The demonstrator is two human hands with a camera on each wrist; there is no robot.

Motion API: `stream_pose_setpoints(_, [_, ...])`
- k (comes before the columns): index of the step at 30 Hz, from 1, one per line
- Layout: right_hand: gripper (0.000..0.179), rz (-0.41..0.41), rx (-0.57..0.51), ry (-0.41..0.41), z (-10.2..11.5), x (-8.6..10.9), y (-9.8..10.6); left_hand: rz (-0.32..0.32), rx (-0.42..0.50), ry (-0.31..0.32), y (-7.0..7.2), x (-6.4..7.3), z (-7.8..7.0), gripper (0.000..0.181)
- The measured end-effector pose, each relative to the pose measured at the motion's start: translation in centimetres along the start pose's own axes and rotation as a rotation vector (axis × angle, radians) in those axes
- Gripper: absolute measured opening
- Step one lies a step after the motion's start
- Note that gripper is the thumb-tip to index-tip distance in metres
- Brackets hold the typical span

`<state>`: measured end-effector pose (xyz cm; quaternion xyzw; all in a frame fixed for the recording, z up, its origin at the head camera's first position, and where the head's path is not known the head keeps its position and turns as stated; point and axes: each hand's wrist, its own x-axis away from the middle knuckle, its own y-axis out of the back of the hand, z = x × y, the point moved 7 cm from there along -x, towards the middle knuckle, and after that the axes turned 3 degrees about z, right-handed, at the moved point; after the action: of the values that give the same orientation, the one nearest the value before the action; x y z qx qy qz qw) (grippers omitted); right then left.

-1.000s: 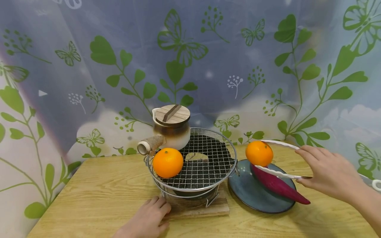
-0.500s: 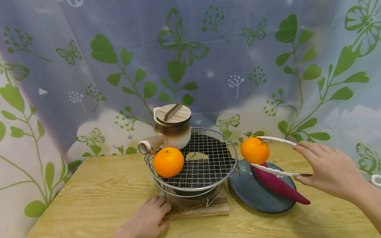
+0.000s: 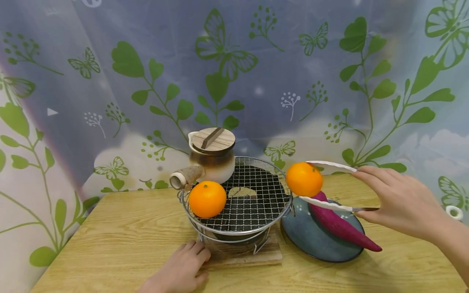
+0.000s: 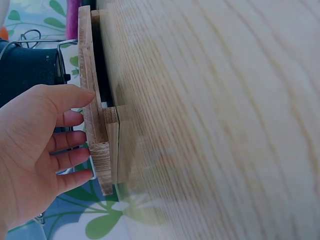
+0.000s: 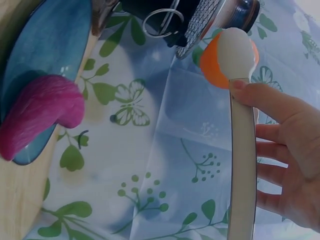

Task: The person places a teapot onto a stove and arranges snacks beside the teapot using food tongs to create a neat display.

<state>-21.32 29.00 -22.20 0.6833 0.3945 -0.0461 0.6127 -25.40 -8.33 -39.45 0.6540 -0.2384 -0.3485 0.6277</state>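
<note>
In the head view, my right hand (image 3: 404, 201) holds a pair of tongs (image 3: 326, 203) with pale, wavy-edged tips. An orange (image 3: 304, 179) sits between those tips, lifted above the back of the blue plate (image 3: 322, 248) and beside the grill's right rim. A purple sweet potato (image 3: 340, 228) lies across that plate. My left hand (image 3: 179, 266) touches the left front corner of the wooden board (image 3: 253, 258) under the grill, thumb at its edge in the left wrist view. Another orange (image 3: 207, 199) rests on the wire grill rack (image 3: 256, 215).
A small pot (image 3: 216, 169) with a wooden lid and a side handle stands at the back left of the rack. Behind the wooden table (image 3: 121, 236) hangs a cloth printed with leaves and butterflies. A white ring-shaped end (image 3: 454, 213) shows beyond my right wrist.
My right hand has moved left and slightly up, carrying the orange in the tongs from over the plate towards the grill's rim. The left hand has stayed at the board.
</note>
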Motion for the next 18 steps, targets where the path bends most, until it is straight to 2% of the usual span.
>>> stream_pose_setpoints(5, [0.087, 0.018, -0.013, 0.016, 1.0, -0.9, 0.3, -0.005, -0.004, 0.004, 0.1, 0.1, 0.0, 0.019])
stream_pose_setpoints(18, [0.081, -0.044, -0.122, 0.146, 3.7, -2.3, 0.8, -0.005, -0.003, 0.0, 0.1, 0.1, 0.0, 0.018])
